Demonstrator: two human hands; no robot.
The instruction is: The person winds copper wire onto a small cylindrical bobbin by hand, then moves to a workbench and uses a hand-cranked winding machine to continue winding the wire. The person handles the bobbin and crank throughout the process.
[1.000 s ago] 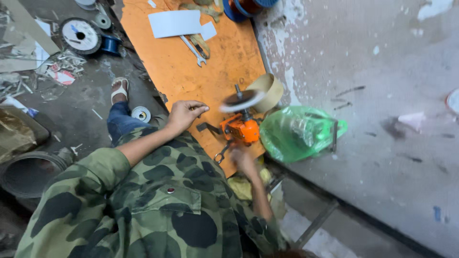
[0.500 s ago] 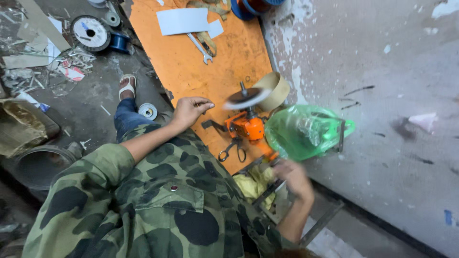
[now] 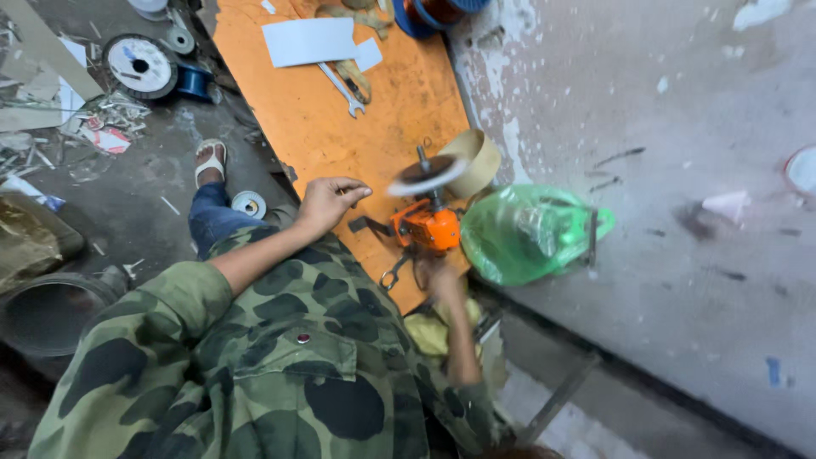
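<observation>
Orange board [image 3: 340, 127] serves as the worktop over a grey, littered concrete floor [image 3: 144, 187], with a stained grey wall [image 3: 663, 110] along its far side. At the board's near end stands a small orange machine [image 3: 427, 225] with a blurred disc on top. The left hand [image 3: 327, 202] rests on the board beside it, fingers curled and holding nothing, while the right hand [image 3: 442, 276] touches the machine's near side, its grip too blurred to tell; a green plastic bag [image 3: 527, 234] lies just beyond.

green bag [image 3: 531, 235] crowds winder [image 3: 427, 223], board [image 3: 314, 127] open
</observation>
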